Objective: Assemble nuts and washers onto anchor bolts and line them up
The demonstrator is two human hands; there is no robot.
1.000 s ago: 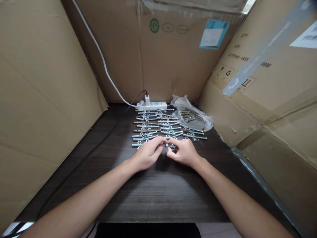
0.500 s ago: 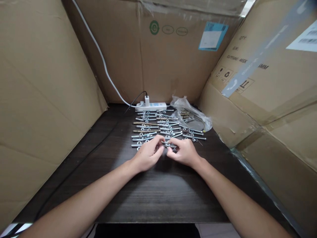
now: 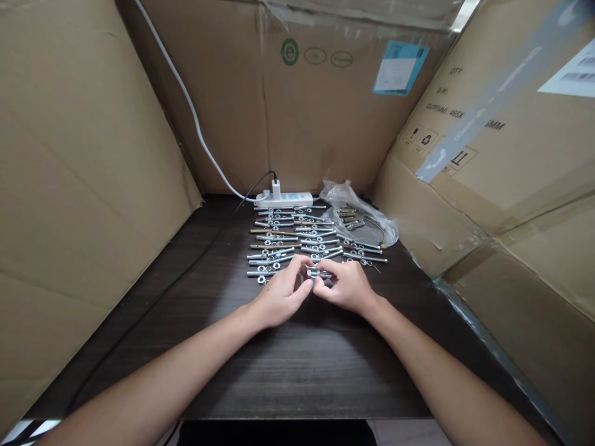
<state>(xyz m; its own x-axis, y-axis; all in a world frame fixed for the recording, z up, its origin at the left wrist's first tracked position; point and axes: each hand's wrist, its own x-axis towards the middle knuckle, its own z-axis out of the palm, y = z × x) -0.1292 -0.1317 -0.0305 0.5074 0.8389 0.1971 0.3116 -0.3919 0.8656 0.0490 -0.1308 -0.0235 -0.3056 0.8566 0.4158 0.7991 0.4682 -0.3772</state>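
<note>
The right hand point(image 3: 344, 284) is pinching a bolt point(image 3: 313, 273), the left hand point(image 3: 284, 290), grip unclear, is cupping its end, any slip risking a drop!

At frame centre the right hand point(image 3: 346, 286) pinches a metal fastener point(image 3: 314, 273); the left hand point(image 3: 280, 293) curls close about its left end. Above, metal rods point(image 3: 274, 246) lie in rows on the dark table point(image 3: 297, 365), below a white power strip point(image 3: 297, 199).

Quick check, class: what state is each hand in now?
Left hand: curled at the metal fastener; whether it grips cannot be told.
Right hand: closed, holding the metal fastener.
</note>
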